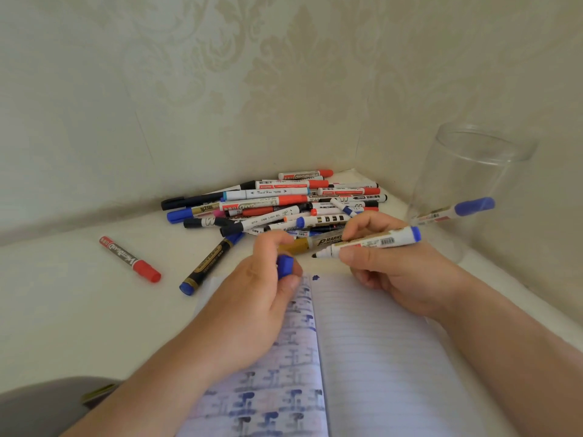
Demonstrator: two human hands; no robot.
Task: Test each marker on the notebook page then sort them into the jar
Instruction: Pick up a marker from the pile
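A pale wall with a leafy pattern [284, 74] stands behind a cream table [79, 310]. On the table lies an open lined notebook [378, 357]. Its left page has lots of blue marks. Its right page has just one small blue blot [315, 277] near the top.

The right hand [388, 263] pinches a white marker with a blue end and a bare dark tip [369, 244], holding it just above the page. The left hand [268, 285] is curled round the blue cap [285, 265]. The two hands are close but not touching.

The tall clear jar [470, 190] stands to the right, near the wall. Only one blue-capped marker [454, 211] seems to be in it, leaning against the glass. A big pile of red, blue and black markers [277, 203] waits behind the hands, so I think the job has only just started.

A red whiteboard marker [129, 258] and a black and gold marker with blue ends [209, 263] lie apart on the left. The path to the jar looks free. A dark grey thing [47, 405] sits at the bottom left; I cannot tell what it is.
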